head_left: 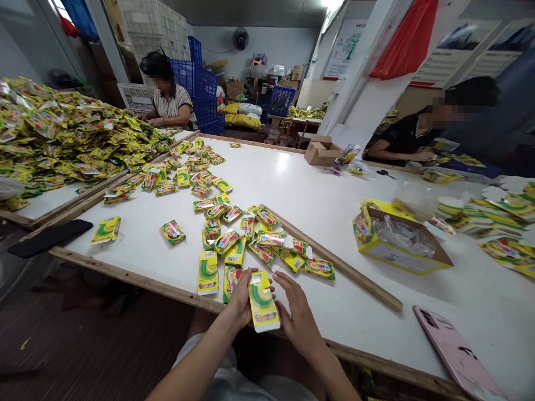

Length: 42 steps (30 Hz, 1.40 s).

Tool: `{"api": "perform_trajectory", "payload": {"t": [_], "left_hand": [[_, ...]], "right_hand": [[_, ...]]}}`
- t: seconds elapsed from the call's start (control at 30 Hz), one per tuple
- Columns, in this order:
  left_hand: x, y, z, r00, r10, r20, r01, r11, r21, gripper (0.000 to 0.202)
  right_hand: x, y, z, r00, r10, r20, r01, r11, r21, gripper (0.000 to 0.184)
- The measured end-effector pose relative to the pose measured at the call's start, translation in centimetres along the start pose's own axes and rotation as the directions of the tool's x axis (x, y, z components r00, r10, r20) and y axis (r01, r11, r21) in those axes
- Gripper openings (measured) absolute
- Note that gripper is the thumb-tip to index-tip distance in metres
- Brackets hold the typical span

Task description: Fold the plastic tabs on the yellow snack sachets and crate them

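Observation:
A small flat yellow and green crayon box (262,303) is in my left hand (242,298), whose fingers are wrapped round its left edge and back. The box is tilted, with its barcode end away from me. Close by on the right, my right hand (297,309) has its fingers stretched and apart; its thumb is at the box's right edge, and I cannot tell whether it touches. Just beyond my hands, several similar boxes lie in a loose heap (267,239). One yellow box (208,273) lies flat at the table edge, left of my hands.
A wooden strip (334,259) lies on the white table (276,172). To the right are an open carton of clear plastic bags (401,242) and a pink phone (455,348). A dark phone (50,236) overhangs the left edge. Two people sit across; a large packet pile (62,133) fills the left.

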<state>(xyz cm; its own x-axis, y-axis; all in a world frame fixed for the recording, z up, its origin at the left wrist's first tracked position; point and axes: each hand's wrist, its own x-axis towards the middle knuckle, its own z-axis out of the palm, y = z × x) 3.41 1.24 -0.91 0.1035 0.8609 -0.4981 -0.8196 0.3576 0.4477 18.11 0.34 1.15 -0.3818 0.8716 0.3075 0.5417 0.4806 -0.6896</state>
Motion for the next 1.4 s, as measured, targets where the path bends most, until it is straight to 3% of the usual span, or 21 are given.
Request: {"api": "perform_trajectory", "payload": {"t": [0.1,0.17,0.23,0.3,0.4,0.47,0.6,0.8,0.97,1.13,1.3,1.4], "left_hand": [[-0.3,-0.1,0.2,0.991,-0.104,0.085,0.096,0.991,0.095,0.042],[-0.7,-0.2,0.3,0.988,-0.098,0.117,0.07,0.973,0.221,0.042],[-1.1,-0.3,0.3,0.988,0.009,0.156,-0.068,0.923,0.379,0.038],[-1.4,-0.3,0.2,0.958,0.135,0.252,-0.248,0.831,0.498,0.032],[-1.6,-0.5,-0.1,0.899,0.222,0.377,-0.415,0.705,0.575,0.03],[-1.7,-0.7,-0.3,0.888,0.245,0.389,-0.449,0.646,0.618,0.032],[-2.2,-0.5,-0.7,0.886,0.242,0.396,-0.46,0.571,0.68,0.046],[-1.9,0.5,-0.4,0.88,0.171,0.443,-0.455,0.57,0.684,0.036],[-1.0,0.3,0.4,0.853,0.288,0.435,-0.518,0.569,0.639,0.019],[-0.8,-0.2,0.5,0.81,0.385,0.444,-0.587,0.559,0.586,0.029],[-0.9,0.1,0.5,0.767,0.402,0.499,-0.636,0.375,0.675,0.02],[-1.0,0.3,0.9,0.754,0.429,0.498,-0.644,0.327,0.692,0.013]], "right_hand": [[-0.9,0.5,-0.5,0.986,-0.124,0.109,0.127,0.992,-0.017,0.041],[-0.9,0.7,-0.7,0.999,-0.014,0.048,0.013,1.0,0.017,0.031],[-0.7,1.1,-0.9,0.979,0.198,-0.036,-0.195,0.978,0.076,0.028],[-0.5,1.5,-0.8,0.939,0.345,-0.021,-0.338,0.929,0.15,0.033],[-0.5,2.2,-0.3,0.921,0.379,0.092,-0.389,0.879,0.277,0.037],[-0.8,2.5,0.2,0.916,0.39,0.093,-0.396,0.844,0.362,0.039],[-1.4,2.7,0.7,0.896,0.44,-0.06,-0.351,0.785,0.511,0.051],[-0.5,2.8,0.1,0.933,0.359,-0.031,-0.301,0.824,0.48,0.03],[0.3,3.2,0.4,0.917,0.379,-0.123,-0.28,0.833,0.478,0.035],[0.2,3.4,1.3,0.871,0.439,-0.218,-0.245,0.775,0.582,0.037],[-0.1,3.0,1.0,0.926,0.338,-0.167,-0.226,0.852,0.472,0.027],[-0.1,2.6,0.8,0.929,0.319,-0.186,-0.211,0.873,0.441,0.025]]}}
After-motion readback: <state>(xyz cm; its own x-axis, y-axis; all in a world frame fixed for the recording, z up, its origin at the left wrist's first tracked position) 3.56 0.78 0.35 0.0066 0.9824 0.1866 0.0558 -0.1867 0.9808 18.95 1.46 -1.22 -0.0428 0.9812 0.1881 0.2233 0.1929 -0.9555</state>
